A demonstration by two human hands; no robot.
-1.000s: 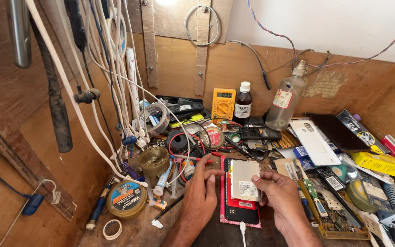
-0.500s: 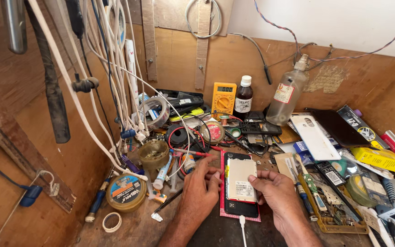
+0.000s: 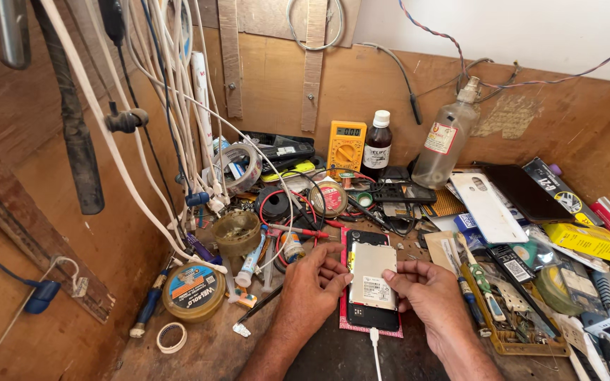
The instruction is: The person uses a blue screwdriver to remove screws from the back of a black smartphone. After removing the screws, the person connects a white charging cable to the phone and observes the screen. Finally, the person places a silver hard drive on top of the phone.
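1. The bench (image 3: pixel 199 353) is lying under heavy clutter, with wooden walls standing at its left and back sides.
2. White cables (image 3: pixel 171 134) are hanging down the left wall, reaching the bench near a small metal cup (image 3: pixel 236 233).
3. A clear bottle (image 3: pixel 446 137) is leaning against the back wall, with a dark bottle (image 3: pixel 377 144) and a yellow meter (image 3: pixel 346 147) standing just left of it.
4. A phone (image 3: pixel 372 282) is lying back-up at the front middle of the bench on a red mat (image 3: pixel 344 321), with a white cable (image 3: pixel 375 353) plugging into its near end.
5. A silver battery (image 3: pixel 373 275) is sitting in the opened phone, covering most of its middle.
6. The left hand (image 3: pixel 312 289) is resting at the phone's left edge, its fingers curling narrow, with fingertips (image 3: pixel 344 277) touching the battery's left side.
7. The right hand (image 3: pixel 428 293) is resting at the phone's right edge, its fingers also bending close, with fingertips (image 3: pixel 393 276) pressing the battery's right side; both hands are pinching it between them.
8. A round tin (image 3: pixel 193 291) is sitting well left of the left hand, with a tape ring (image 3: pixel 172 337) lying just in front of it.
9. A tool tray (image 3: pixel 503 310) is lying just right of the right hand.
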